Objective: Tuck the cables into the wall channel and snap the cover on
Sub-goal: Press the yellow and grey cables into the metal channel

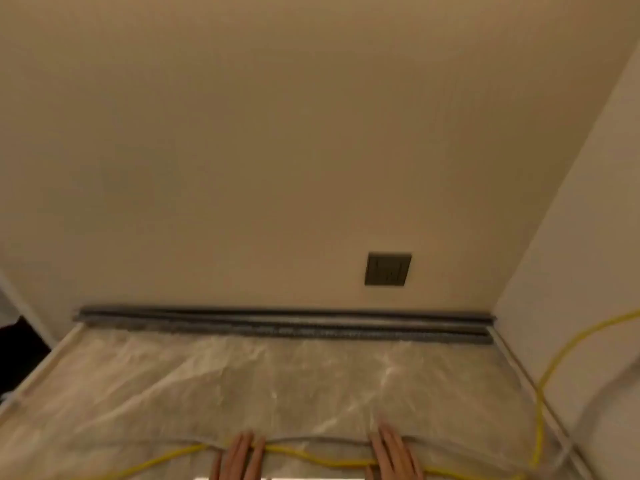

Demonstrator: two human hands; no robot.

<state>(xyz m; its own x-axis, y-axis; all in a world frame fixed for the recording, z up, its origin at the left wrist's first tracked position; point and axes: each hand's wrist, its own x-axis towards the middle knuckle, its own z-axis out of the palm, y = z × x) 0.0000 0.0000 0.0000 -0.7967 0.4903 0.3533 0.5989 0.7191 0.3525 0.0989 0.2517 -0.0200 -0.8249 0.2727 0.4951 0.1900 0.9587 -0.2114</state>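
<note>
A yellow cable [322,460] lies in waves across the plastic-covered floor at the bottom of the view, then climbs along the right wall. A thin grey cable [311,438] runs just beyond it. My left hand [239,459] rests flat with its fingers stretched over the yellow cable. My right hand [394,455] lies flat the same way, its fingertips reaching the grey cable. Both palms are cut off by the frame's lower edge. A long dark channel [284,323] runs along the foot of the far wall, well ahead of both hands. I cannot make out a separate cover.
A dark wall socket [388,269] sits above the channel's right part. White strips edge the floor on the left [45,368] and on the right [519,372]. Wrinkled plastic film [242,382] covers the marble floor. A side wall [588,237] closes the right.
</note>
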